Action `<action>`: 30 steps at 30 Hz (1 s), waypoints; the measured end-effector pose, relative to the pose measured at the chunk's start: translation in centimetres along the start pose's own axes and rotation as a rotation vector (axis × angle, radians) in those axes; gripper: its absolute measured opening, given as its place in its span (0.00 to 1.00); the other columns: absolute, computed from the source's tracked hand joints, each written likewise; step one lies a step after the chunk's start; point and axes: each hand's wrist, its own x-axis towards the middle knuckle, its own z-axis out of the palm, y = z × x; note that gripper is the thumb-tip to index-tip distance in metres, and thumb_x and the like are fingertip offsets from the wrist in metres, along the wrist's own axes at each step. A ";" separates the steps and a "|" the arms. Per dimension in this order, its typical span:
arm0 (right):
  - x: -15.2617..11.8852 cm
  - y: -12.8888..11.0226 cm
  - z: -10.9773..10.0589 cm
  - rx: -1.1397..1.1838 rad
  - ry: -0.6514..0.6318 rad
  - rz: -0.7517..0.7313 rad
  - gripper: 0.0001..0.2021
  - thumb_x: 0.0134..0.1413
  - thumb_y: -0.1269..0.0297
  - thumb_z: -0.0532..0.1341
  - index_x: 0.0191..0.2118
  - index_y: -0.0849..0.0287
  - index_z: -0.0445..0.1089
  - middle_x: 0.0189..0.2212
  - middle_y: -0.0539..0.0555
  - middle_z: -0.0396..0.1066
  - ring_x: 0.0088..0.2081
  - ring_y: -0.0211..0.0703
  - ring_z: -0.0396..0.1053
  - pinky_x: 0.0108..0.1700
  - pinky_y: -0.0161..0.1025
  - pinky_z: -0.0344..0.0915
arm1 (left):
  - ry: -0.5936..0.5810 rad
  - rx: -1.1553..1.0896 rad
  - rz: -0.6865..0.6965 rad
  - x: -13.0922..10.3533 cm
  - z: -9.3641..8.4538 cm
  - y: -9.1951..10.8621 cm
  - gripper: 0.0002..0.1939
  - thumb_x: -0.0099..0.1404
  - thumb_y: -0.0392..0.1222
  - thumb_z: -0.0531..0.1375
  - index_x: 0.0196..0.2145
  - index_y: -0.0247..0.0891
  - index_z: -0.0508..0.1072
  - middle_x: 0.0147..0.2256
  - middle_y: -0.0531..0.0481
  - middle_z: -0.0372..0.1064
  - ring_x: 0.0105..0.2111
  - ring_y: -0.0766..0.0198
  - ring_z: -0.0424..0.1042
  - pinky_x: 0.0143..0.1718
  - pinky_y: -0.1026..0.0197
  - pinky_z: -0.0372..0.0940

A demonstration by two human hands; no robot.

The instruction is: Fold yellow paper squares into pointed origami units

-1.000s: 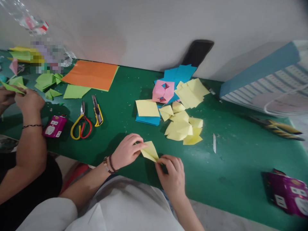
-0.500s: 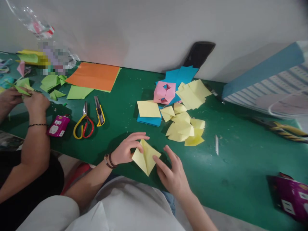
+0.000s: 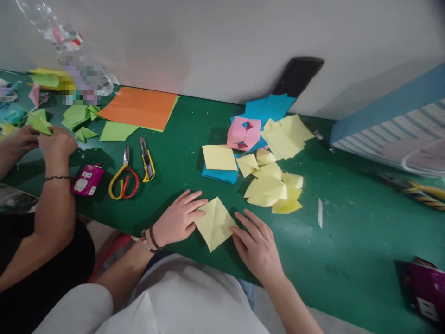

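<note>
Paper (image 3: 215, 226), yellow, creased; person's left hand (image 3: 179, 218) at its 9 o'clock, right hand (image 3: 257, 243) at 4, both touching, fingers spread.

Your sheet (image 3: 215, 225) = matt paper; L of it, scissors (image 3: 126, 167) w/ metal blades (image 3: 125, 155), plastic-looking grips (image 3: 111, 187); under it, smooth semi-gloss table (image 3: 347, 260).

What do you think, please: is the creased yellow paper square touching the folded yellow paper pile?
Apart: the head view shows green tabletop between square and pile.
</note>
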 end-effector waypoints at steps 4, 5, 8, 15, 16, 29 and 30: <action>0.2 -0.7 -0.3 0.021 -0.011 -0.065 0.10 0.58 0.72 0.58 0.44 0.56 0.72 0.51 0.56 0.72 0.59 0.52 0.63 0.54 0.50 0.64 | -0.022 -0.025 0.025 -0.4 0.2 0.6 0.16 0.63 0.37 0.58 0.49 0.36 0.72 0.56 0.43 0.66 0.64 0.52 0.55 0.65 0.43 0.52; 0.3 -0.9 -0.4 0.044 -0.009 -0.093 0.10 0.58 0.73 0.58 0.44 0.55 0.72 0.50 0.55 0.73 0.58 0.50 0.64 0.55 0.50 0.63 | -0.018 -0.030 0.030 -0.5 0.4 0.7 0.15 0.64 0.40 0.59 0.48 0.36 0.72 0.56 0.43 0.67 0.63 0.51 0.56 0.65 0.43 0.53; 0.6 -1.2 -0.5 0.141 -0.003 -0.109 0.07 0.59 0.71 0.59 0.40 0.55 0.73 0.42 0.52 0.77 0.51 0.47 0.68 0.54 0.47 0.64 | 0.010 -0.035 0.026 -0.9 0.8 0.9 0.13 0.68 0.45 0.57 0.46 0.36 0.73 0.54 0.43 0.69 0.61 0.52 0.60 0.63 0.44 0.56; 1.9 -1.2 0.4 0.242 -0.017 0.092 0.06 0.62 0.69 0.57 0.41 0.58 0.71 0.32 0.53 0.75 0.38 0.44 0.69 0.41 0.42 0.66 | 0.109 -0.099 -0.047 -1.6 1.2 1.8 0.11 0.68 0.42 0.58 0.45 0.36 0.73 0.51 0.44 0.70 0.59 0.53 0.62 0.61 0.46 0.59; 2.2 -1.3 0.6 0.217 -0.023 0.112 0.07 0.63 0.68 0.57 0.42 0.59 0.71 0.30 0.53 0.75 0.36 0.44 0.69 0.39 0.41 0.65 | 0.135 -0.115 -0.074 -1.5 1.3 2.0 0.13 0.67 0.44 0.59 0.45 0.36 0.73 0.50 0.44 0.71 0.57 0.53 0.63 0.59 0.47 0.61; 3.8 -1.5 1.1 0.057 -0.116 0.146 0.12 0.65 0.66 0.54 0.45 0.58 0.74 0.28 0.53 0.72 0.31 0.41 0.66 0.35 0.39 0.58 | 0.173 -0.110 -0.259 0.4 3.1 2.7 0.14 0.71 0.36 0.50 0.47 0.40 0.73 0.36 0.47 0.67 0.35 0.62 0.68 0.38 0.60 0.66; 3.9 -1.5 1.1 0.049 -0.114 0.144 0.12 0.65 0.66 0.54 0.45 0.58 0.74 0.29 0.53 0.72 0.31 0.41 0.66 0.35 0.39 0.58 | 0.153 -0.093 -0.263 0.4 3.0 2.7 0.14 0.70 0.35 0.50 0.48 0.40 0.73 0.35 0.47 0.66 0.35 0.62 0.67 0.37 0.60 0.66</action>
